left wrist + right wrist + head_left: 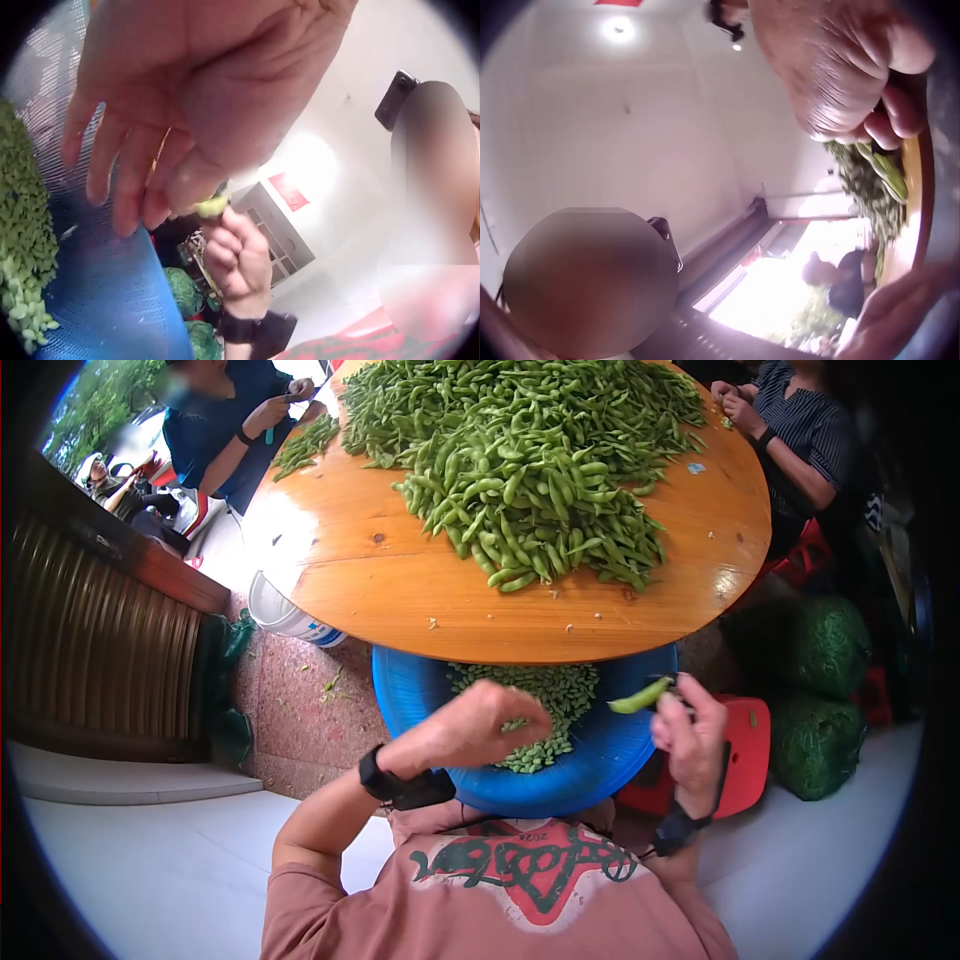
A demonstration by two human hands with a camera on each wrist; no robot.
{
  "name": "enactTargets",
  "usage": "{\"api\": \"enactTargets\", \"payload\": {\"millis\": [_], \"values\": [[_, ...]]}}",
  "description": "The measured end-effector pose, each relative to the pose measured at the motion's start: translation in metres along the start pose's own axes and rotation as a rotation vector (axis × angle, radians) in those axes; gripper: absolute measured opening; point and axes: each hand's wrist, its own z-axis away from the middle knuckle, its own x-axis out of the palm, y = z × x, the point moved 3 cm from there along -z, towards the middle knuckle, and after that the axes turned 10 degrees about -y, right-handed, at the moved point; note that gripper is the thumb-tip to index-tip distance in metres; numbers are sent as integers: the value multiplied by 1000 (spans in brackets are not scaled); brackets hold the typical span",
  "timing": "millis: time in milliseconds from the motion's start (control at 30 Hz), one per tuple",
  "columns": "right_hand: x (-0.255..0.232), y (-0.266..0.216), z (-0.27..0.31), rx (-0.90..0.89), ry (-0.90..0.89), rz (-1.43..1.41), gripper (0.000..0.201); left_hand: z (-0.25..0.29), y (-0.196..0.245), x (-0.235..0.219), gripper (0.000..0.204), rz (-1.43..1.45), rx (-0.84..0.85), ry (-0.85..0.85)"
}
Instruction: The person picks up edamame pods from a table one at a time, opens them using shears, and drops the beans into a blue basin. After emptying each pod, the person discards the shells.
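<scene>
My right hand (pixel 692 735) pinches a green soybean pod (pixel 638 698) over the right side of the blue basin (pixel 610 760). The same pod (pixel 213 206) shows at its fingertips in the left wrist view, with a small dark thing beside it. Over the middle of the basin is my left hand (pixel 475 728), its fingers loosely extended in the left wrist view. Shelled green beans (pixel 535 757) lie in the basin below it. A big heap of soybean pods (pixel 540 470) covers much of the wooden table (pixel 370 585) in front.
A person (pixel 225 450) stands at the table's left, another (pixel 805 440) at its right, both with hands raised near the edge. A white bucket (pixel 285 615) is at the left, a red stool (pixel 742 745) right of the basin, and green mesh sacks (pixel 815 745) farther right.
</scene>
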Motion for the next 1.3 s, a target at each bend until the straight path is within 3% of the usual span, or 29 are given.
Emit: {"api": "enactTargets", "payload": {"millis": [33, 67, 133, 167, 200, 300, 400, 467, 533, 600, 667, 700, 800, 900, 1100, 1200, 1267, 1300], "values": [[-21, -4, 6, -1, 46, 261, 8, -1, 5, -12, 15, -2, 40, 42], [-42, -5, 11, -2, 92, 524, 11, -3, 11, -29, 14, -45, -51, 161], [-71, 3, 23, -146, 159, 1109, 20, -17, 11, -56, 14, -344, -29, 418], [-80, 8, 27, -31, 219, 1228, 23, -26, 3, -64, 14, -343, -26, 422], [-78, 4, 26, -35, 221, 1231, 23, -36, -6, -71, 13, -467, -21, 486], [-70, 1, 26, 88, 257, 1118, 16, -57, -26, -71, 11, -662, -85, 567], [-54, 2, 17, -13, 274, 965, 8, -58, -29, -68, 10, -732, -162, 631], [-30, -3, 7, -59, 125, 802, 7, -49, -25, -65, 10, -725, -169, 681], [-6, 0, -2, -84, -8, 651, 7, -33, -24, -63, 12, -478, -161, 628], [20, 6, -13, -29, -110, 446, 14, -24, -20, -54, 13, -408, -193, 568], [49, 8, -23, 88, -165, 94, 20, -16, -15, -40, 12, 94, -165, 469], [60, 10, -28, 101, -217, -67, 22, -15, -10, -30, 10, 476, -148, 377], [75, 19, -40, 99, -298, -296, 22, -16, -13, -6, 10, 721, -162, 399], [78, 27, -43, 140, -316, -487, 22, -21, -17, 6, 11, 775, -88, 428], [72, 32, -42, 172, -325, -514, 20, -25, -15, 16, 12, 748, -44, 444], [73, 31, -39, 116, -318, -423, 18, -21, -13, 19, 13, 545, -64, 488], [70, 28, -38, 121, -359, -487, 16, -19, -13, 22, 13, 841, 42, 422], [68, 26, -38, 125, -401, -549, 15, -18, -11, 21, 13, 841, 41, 420]]}}
